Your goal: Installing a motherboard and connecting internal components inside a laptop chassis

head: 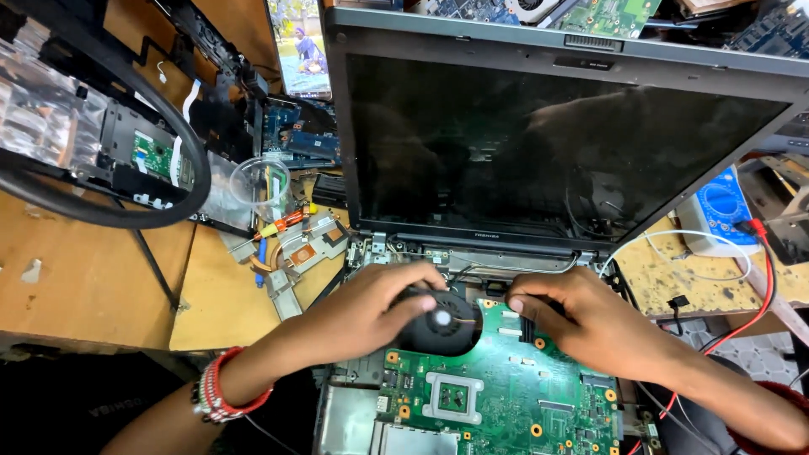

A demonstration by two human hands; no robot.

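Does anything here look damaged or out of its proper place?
Yes. The grey laptop is stripped open, its green motherboard bare. The left hand grips the round black fan; the right hand presses beside it. Loose parts, like a copper heatsink, lie scattered.

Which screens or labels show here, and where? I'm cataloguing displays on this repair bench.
Laptop screen: upright behind both hands, large dark rectangle, grey bezel, switched off.
Lit screen: top centre-left behind the laptop, narrow slice showing a colourful picture.
Small label: on the laptop lid's top edge, dark strip, too small to read.
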